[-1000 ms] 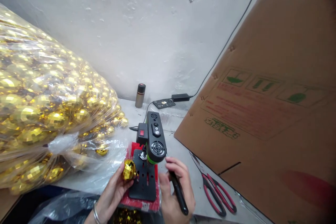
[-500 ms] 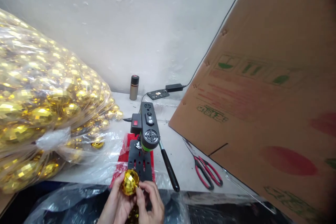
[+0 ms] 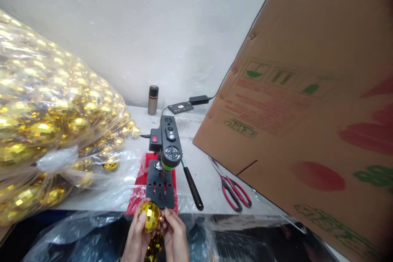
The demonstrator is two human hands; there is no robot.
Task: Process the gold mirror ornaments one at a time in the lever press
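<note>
A shiny gold mirrored ball ornament (image 3: 150, 217) is held in my left hand (image 3: 136, 233), whose fingers curl round its left side and underside. Against the ball's right side, my right hand (image 3: 175, 231) is closed in a pinch at a small gold nub; its fingertips hide most of what they grip. More gold faceted pieces (image 3: 153, 247) show below and between my hands. Just beyond the ball stands a small black bench drill press (image 3: 171, 139) with a slotted base plate (image 3: 159, 196) on red material (image 3: 138, 190). Its long black-handled lever (image 3: 193, 188) points toward me on the right.
A large clear bag of gold balls (image 3: 61, 118) fills the left, with one ball (image 3: 111, 165) by it. Red-handled scissors (image 3: 235, 194) lie beside a big cardboard box (image 3: 291, 110) on the right. A spray can (image 3: 152, 100) and power adapter (image 3: 199, 100) stand behind.
The ball and both hands have come slightly nearer to me, away from the drill's base plate. My right fingers have shifted at the ball's side. The whole view has shifted slightly.
</note>
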